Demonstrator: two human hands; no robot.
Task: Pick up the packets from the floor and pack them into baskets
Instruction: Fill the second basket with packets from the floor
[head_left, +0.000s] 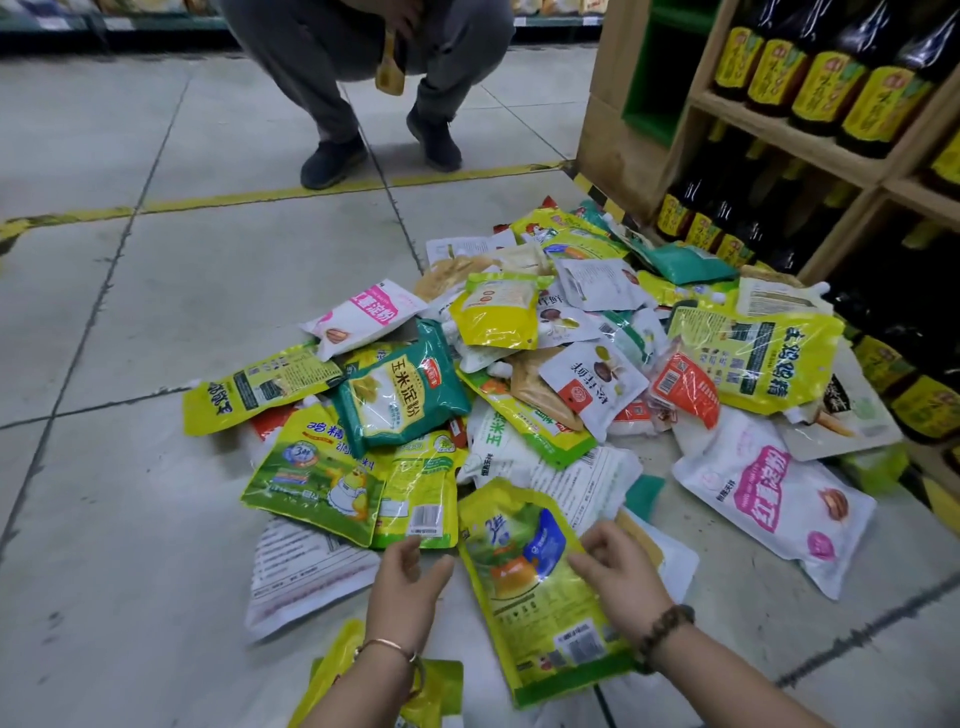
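A heap of several food packets (545, 364) lies on the tiled floor. Nearest me is a long yellow-green packet (530, 587), flat on the floor. My right hand (618, 571) rests on its right edge with fingers loosely curled over it. My left hand (408, 582) hovers just left of that packet, fingers relaxed and holding nothing. A teal packet (400, 395) sits on top of the heap's left side. A white and pink packet (774, 493) lies at the right. No basket is in view.
A person squats at the far side of the heap, shoes (332, 161) on the floor. A wooden shelf (779, 124) of dark bottles stands at the right, close to the heap. Another yellow packet (343, 670) lies under my left forearm. Bare floor tiles (130, 312) spread left.
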